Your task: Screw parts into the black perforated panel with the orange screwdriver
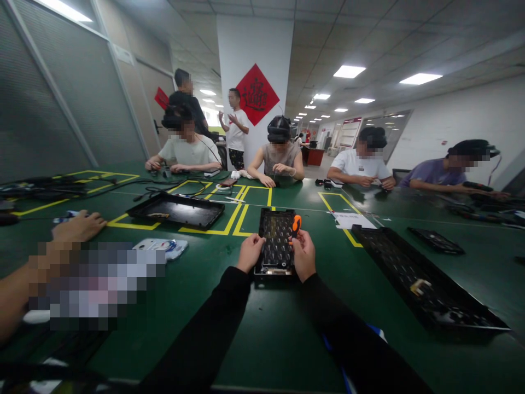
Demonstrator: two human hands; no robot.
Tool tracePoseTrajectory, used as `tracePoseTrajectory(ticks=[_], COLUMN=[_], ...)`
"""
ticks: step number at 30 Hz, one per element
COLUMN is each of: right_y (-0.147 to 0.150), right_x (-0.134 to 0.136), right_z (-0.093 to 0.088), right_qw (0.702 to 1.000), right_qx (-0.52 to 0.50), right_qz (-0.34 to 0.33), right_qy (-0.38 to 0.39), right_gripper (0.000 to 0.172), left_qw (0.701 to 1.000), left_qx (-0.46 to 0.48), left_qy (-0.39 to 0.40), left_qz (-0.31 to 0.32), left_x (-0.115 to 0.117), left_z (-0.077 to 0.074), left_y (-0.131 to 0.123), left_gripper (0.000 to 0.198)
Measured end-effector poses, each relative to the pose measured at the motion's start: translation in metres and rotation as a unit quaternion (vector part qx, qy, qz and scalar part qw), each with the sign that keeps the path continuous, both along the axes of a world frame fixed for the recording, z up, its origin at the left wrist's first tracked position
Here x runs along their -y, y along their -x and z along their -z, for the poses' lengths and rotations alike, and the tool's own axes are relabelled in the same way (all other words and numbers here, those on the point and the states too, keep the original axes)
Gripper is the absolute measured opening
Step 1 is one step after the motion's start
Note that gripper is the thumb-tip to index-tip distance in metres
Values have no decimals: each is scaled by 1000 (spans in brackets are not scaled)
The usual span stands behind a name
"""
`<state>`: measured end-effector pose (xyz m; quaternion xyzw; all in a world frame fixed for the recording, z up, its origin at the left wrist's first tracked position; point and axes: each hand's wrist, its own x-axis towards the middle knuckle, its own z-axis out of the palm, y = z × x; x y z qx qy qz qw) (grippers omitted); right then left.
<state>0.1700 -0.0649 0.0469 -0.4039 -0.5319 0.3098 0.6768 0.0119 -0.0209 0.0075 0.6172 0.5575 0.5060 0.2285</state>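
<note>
In the middle of the green table, a black rectangular panel (274,232) with rows of small bright marks, much like the inside of a keyboard, lies within my reach. My left hand (251,253) pinches its left edge. On the other side, my right hand (304,256) is closed around a screwdriver with an orange handle (297,223) and rests against the panel's right edge. The screwdriver's shaft is mostly hidden. A light-coloured metallic strip (279,271) runs along the panel's near end. Black sleeves cover both my forearms.
A shallow black case (192,209) lies left of centre. To the right are a long black case (404,268), a smaller dark panel (436,240) and white paper (356,220). A co-worker's hand (82,225) rests at the left. Several people sit opposite; yellow tape (232,227) marks the table.
</note>
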Motion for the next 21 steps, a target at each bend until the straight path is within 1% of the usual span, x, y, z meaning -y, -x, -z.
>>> tracePoseTrajectory(ticks=[5, 8, 10, 14, 17, 19, 21], right_y=[1, 2, 2, 0, -1, -3, -5], right_x=[2, 2, 2, 4, 7, 9, 8], right_z=[-2, -2, -2, -4, -7, -10, -13], right_qw=[995, 993, 993, 997, 994, 991, 990], right_qx=[-47, -57, -48, 34, 105, 129, 129], right_qz=[-86, -105, -103, -67, -26, -23, -40], right_qy=[7, 7, 5, 9, -20, -37, -35], right_gripper=[20, 15, 10, 20, 21, 21, 23], left_qw=[1000, 1000, 1000, 1000, 1000, 1000, 1000], left_qx=[-1, -5, -9, -12, -10, -8, -7], left_qy=[2, -4, -4, 2, 2, 3, 4], left_qz=[-4, 1, -2, -4, -4, -4, -3], left_x=[-1, -1, -1, -2, -1, -1, -1], left_z=[1, 1, 2, 2, 2, 1, 1], left_y=[0, 0, 0, 0, 0, 0, 0], left_gripper=[27, 27, 26, 26, 25, 25, 25])
